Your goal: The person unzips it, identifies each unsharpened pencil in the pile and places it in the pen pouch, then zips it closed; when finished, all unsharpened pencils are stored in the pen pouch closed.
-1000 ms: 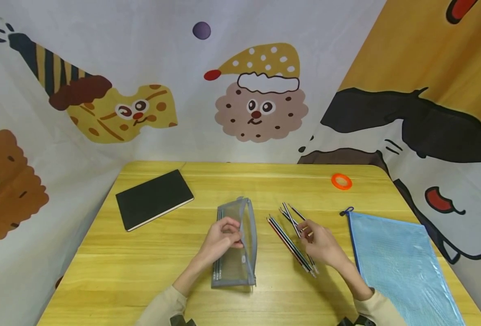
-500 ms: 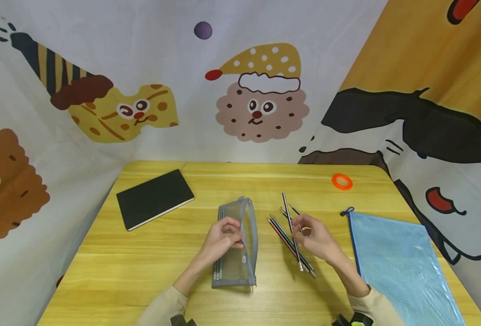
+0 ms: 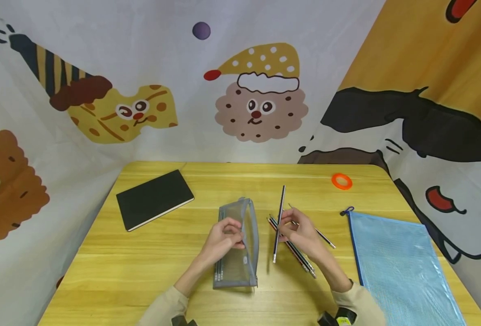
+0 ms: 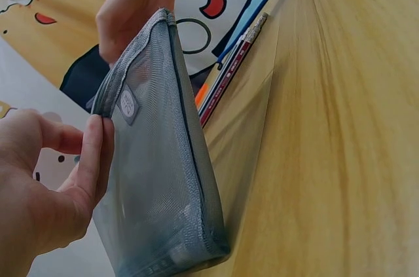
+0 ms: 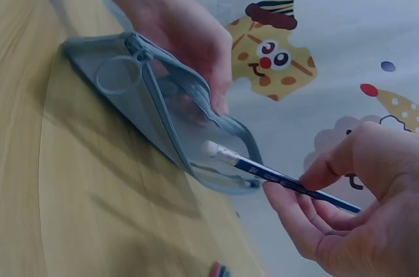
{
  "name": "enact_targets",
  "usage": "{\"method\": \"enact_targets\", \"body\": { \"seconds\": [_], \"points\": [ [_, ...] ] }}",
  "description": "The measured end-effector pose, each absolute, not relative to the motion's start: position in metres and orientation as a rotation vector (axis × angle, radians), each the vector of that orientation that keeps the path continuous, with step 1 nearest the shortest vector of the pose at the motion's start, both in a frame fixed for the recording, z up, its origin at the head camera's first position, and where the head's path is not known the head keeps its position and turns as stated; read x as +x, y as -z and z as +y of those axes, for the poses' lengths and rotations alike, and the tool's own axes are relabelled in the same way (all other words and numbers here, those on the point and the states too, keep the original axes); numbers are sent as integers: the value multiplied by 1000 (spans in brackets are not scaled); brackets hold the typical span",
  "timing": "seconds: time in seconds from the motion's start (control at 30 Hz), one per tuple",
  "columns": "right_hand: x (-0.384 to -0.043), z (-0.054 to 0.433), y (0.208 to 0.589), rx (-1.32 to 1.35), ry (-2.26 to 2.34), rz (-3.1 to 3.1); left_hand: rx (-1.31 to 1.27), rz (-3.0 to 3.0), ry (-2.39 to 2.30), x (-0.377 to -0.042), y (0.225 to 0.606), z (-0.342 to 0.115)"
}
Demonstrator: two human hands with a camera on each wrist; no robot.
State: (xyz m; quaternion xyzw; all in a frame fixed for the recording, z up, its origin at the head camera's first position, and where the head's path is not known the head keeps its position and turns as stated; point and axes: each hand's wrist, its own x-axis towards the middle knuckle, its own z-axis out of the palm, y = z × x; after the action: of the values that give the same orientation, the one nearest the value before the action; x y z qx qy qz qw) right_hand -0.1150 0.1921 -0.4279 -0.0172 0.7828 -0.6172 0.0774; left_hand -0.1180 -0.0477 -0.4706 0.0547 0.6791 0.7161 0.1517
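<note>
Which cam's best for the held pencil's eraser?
Right wrist: the eraser shows close up and unblocked, against the pouch. Head shows both ends of the pencil in the right hand, the eraser tiny at the end nearer the person. Left wrist: can't make it out; the pouch partly hides that hand.

Notebook (image 3: pixel 155 199) left of pouch (image 3: pixel 235 269), pencils (image 3: pixel 300 256) right, ring (image 3: pixel 342 188) behind bag (image 3: pixel 401 262)
</note>
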Motion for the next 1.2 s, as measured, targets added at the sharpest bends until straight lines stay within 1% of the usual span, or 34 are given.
{"method": "enact_targets", "body": {
  "seconds": [0.33,0.7,1.2],
  "points": [
    [-121,168,441,36,1983,2272,159,1936,-2056,-117,471,-46],
    [-116,148,449,-25,1998,2239,159,1927,-2069,-118,470,-44],
    [-112,142,456,-179,1760,2224,154,1922,-2084,-119,469,-42]
  ]
}}
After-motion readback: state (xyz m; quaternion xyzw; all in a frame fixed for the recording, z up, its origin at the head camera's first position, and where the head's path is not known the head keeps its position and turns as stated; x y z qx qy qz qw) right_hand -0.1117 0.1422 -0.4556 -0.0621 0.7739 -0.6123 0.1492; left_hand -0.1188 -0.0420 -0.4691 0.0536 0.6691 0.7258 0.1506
